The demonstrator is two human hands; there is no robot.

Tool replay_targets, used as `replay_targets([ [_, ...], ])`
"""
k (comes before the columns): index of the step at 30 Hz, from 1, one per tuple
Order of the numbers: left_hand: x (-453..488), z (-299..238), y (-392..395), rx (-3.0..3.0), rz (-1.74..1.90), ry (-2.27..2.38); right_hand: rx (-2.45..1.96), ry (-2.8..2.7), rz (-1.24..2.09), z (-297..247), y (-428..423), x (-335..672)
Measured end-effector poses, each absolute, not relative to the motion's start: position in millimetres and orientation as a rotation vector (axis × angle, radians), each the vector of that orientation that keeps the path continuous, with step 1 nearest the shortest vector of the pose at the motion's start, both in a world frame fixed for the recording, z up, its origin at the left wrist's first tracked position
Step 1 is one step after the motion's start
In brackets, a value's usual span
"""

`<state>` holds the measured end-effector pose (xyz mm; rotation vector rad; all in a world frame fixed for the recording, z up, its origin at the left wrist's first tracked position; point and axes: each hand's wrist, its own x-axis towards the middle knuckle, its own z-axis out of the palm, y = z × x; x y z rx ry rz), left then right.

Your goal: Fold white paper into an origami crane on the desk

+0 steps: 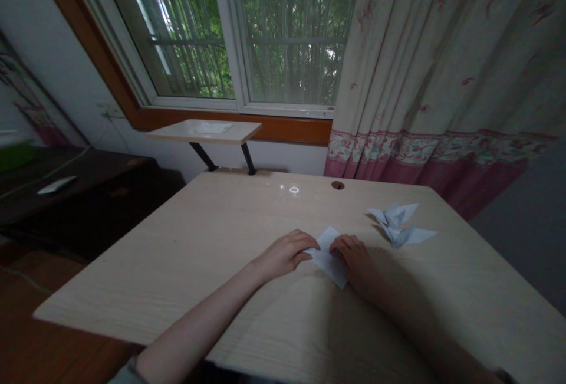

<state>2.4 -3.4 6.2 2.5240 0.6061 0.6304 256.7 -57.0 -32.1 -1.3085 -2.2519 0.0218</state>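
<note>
A white sheet of paper (328, 254), partly folded into a diamond shape, lies flat on the light wooden table (212, 254). My left hand (285, 252) rests at its left edge, fingers curled and fingertips pressed onto the paper. My right hand (356, 259) lies on the sheet's right side, fingers bent and pressing it down. Two folded white paper figures (400, 225) with pointed wings lie to the right, a little beyond my right hand.
A small raised shelf (206, 131) on black legs stands at the table's far edge under the window. A round cable hole (338, 185) is in the tabletop. A patterned curtain (442, 77) hangs at right. A dark low cabinet (66, 189) is at left.
</note>
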Motion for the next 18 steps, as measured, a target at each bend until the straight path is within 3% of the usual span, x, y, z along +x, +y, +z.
replay_targets([
  [18, 1.6, 0.4, -2.7, 2.538, 0.67, 0.574, -1.013, -2.195, 0.128, -28.7, -58.5, 261.0],
])
